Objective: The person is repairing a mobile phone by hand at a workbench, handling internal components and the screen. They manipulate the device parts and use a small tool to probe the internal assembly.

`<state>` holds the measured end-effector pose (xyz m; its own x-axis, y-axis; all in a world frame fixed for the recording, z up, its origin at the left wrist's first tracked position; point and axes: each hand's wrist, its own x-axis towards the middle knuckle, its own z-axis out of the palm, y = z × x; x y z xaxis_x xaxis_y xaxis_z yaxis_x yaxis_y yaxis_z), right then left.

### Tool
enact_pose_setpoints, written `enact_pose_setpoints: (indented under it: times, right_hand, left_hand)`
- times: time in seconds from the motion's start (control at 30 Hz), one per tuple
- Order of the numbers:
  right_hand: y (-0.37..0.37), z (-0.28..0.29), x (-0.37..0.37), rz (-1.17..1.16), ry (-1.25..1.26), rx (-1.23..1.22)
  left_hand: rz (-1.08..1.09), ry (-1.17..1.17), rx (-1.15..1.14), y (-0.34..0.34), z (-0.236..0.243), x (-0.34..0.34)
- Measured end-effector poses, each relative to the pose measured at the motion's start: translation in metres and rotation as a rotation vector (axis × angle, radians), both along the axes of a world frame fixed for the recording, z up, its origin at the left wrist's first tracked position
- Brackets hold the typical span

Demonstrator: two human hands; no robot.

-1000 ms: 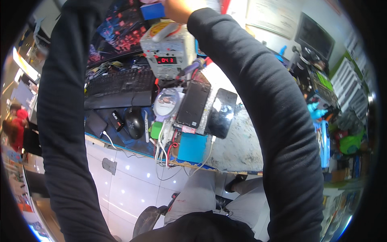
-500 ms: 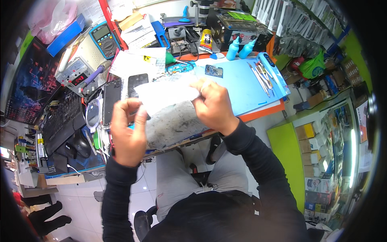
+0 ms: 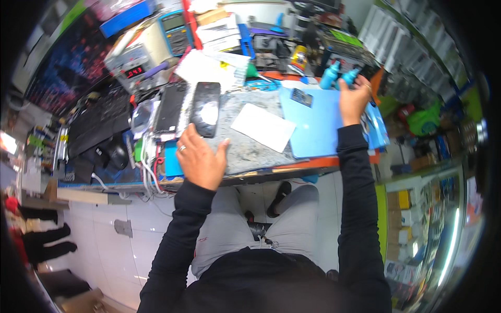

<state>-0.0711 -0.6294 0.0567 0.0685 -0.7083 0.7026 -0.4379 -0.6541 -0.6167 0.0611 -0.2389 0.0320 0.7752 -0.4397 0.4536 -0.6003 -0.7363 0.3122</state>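
My left hand (image 3: 200, 158) rests flat on the worn grey bench top (image 3: 245, 151), fingers spread, just below a black phone (image 3: 205, 108) lying face up. A white sheet (image 3: 263, 127) lies loose on the bench to its right. My right hand (image 3: 354, 99) reaches to the far right of the blue work mat (image 3: 315, 125), fingers curled at a blue squeeze bottle (image 3: 348, 76); whether it grips the bottle is unclear. A second blue bottle (image 3: 329, 75) stands beside it.
A second dark phone (image 3: 169, 107) lies left of the first. A bench power supply (image 3: 136, 65), a multimeter (image 3: 176, 26) and a black keyboard (image 3: 99, 122) crowd the left. A small chip board (image 3: 301, 97) sits on the mat. A person's legs (image 3: 39, 245) show at far left.
Both hands held the white sheet together half a second ago. Now the sheet lies on the bench, the left hand rests flat, and the right hand has moved out to the blue bottles.
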Motion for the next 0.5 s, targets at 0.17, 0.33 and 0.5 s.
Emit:
enact_pose_setpoints:
  times: [0.17, 0.33, 0.5]
  right_hand:
    - [-0.08, -0.031, -0.006, -0.076, 0.132, 0.092]
    - [-0.058, -0.012, 0.011, -0.041, 0.278, 0.282]
    - [-0.063, -0.015, 0.007, -0.109, 0.393, 0.271]
  left_hand:
    - [0.041, -0.084, 0.064, -0.013, 0.002, 0.0]
    - [0.153, -0.104, 0.125, -0.013, 0.002, 0.006]
    - [0.127, -0.1, 0.12, -0.021, 0.005, 0.011]
